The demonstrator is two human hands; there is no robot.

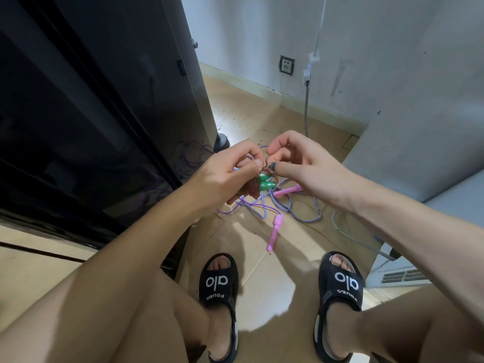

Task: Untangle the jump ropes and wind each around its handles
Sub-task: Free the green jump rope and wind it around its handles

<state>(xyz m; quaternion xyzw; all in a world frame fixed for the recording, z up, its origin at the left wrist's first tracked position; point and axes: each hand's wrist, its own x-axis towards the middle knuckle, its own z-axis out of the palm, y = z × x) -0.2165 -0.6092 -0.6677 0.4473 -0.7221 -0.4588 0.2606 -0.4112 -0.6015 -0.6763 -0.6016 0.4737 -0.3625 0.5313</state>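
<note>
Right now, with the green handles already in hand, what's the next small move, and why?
Probably finish that rope: the left hand grips the paired green handles with reddish cord already wrapped round them, and the right hand pinches cord just above. Tuck that end in before touching the pink handles and the striped rope lying tangled on the floor.

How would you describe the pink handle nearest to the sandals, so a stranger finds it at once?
Start at the two black sandals on the floor. Just ahead, between them, lies a pink handle, apart from the rope tangle. The other pink handle lies farther off, beside the hands.
</note>
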